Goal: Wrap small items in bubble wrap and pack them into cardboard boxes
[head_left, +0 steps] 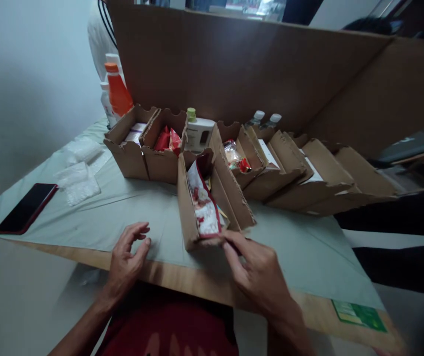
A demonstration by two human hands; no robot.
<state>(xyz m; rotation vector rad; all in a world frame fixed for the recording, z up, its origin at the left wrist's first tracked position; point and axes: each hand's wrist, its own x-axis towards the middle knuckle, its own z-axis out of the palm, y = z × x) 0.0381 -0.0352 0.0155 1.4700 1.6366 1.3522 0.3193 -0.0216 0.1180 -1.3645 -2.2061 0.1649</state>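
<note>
While pinched at its near end: red-and-white packet [204, 205] in the nearest cardboard box [188, 217], at the counter's [123, 217] front edge.

Lies lengthwise in that box, long axis running away from the body toward the cardboard wall [256, 64], near end touching the right hand [258, 277], whose fingers [230, 247] close together on packet and box rim. Right hand plainly nearer; left hand [126, 259] well apart to the left, fingers loosely curled and apart, holding nothing. One box in hand; behind it a row of about seven more, two with red snack packets [167, 140]. One orange bottle [118, 91], one white bottle [199, 131], two small capped bottles [266, 118], one phone [26, 207] far left.
</note>
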